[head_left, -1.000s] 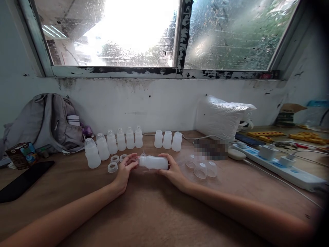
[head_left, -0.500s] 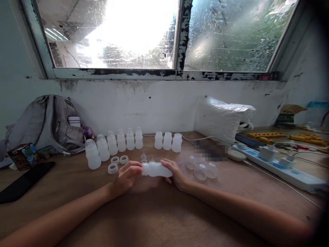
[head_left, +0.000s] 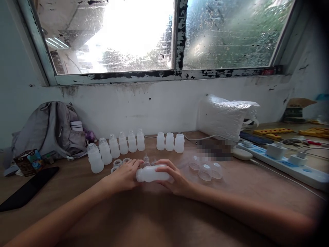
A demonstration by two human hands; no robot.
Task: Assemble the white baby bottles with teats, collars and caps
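Observation:
A frosted white baby bottle [head_left: 152,174] lies on its side between my hands, its neck end to the left. My right hand [head_left: 177,179] is wrapped round the bottle's base end. My left hand [head_left: 125,176] is closed on the neck end, its fingertips hidden partly behind it. Close behind the bottle stand clear teats [head_left: 146,160]. Several white screw rings [head_left: 117,162] lie beside my left hand, partly covered by it. To the right of my right hand are three clear dome caps [head_left: 205,172].
Several capped bottles [head_left: 114,146] form a row at the back left; three uncapped bottles [head_left: 169,142] stand right of them. A grey backpack [head_left: 55,127], a drink carton [head_left: 28,162] and a black phone-like slab [head_left: 31,188] are left. A power strip [head_left: 282,164] with cables lies right.
The bottle has turned slightly and come a little nearer. My left hand has moved from a fingertip hold at the neck to a fuller grip. The view has shifted slightly.

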